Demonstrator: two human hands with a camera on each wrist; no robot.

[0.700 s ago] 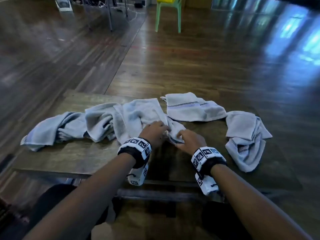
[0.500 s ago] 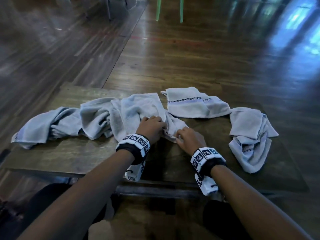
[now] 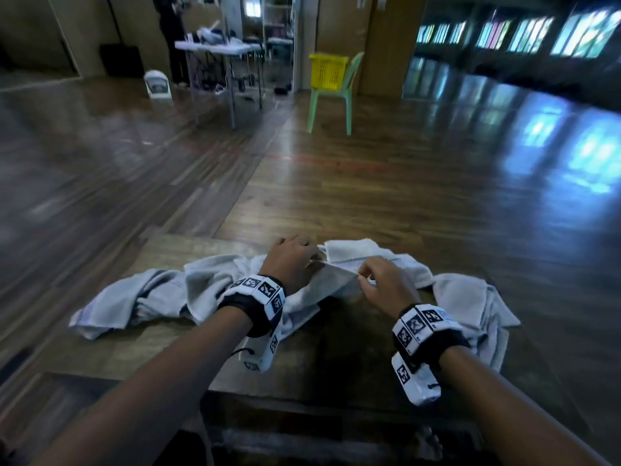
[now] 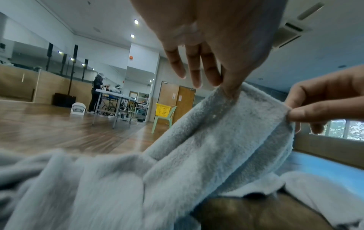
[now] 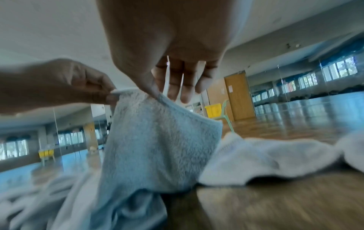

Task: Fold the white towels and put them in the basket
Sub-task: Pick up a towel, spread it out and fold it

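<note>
Head view: the left hand (image 3: 291,260) and right hand (image 3: 386,284) each pinch the top edge of one white towel (image 3: 331,280), lifted off the wooden tabletop (image 3: 161,344) at its middle. The cloth is fluffy terry, pale with a bluish cast, hanging in soft folds. More towels lie crumpled to the left (image 3: 141,297), right (image 3: 470,304) and far side (image 3: 356,252). A yellow basket (image 3: 327,71) sits on a green chair (image 3: 336,95) far across the floor.

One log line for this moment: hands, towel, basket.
left hand: pinches towel edge | right hand: pinches same edge | towel: lifted off table, unfolded | basket: on far chair
</note>
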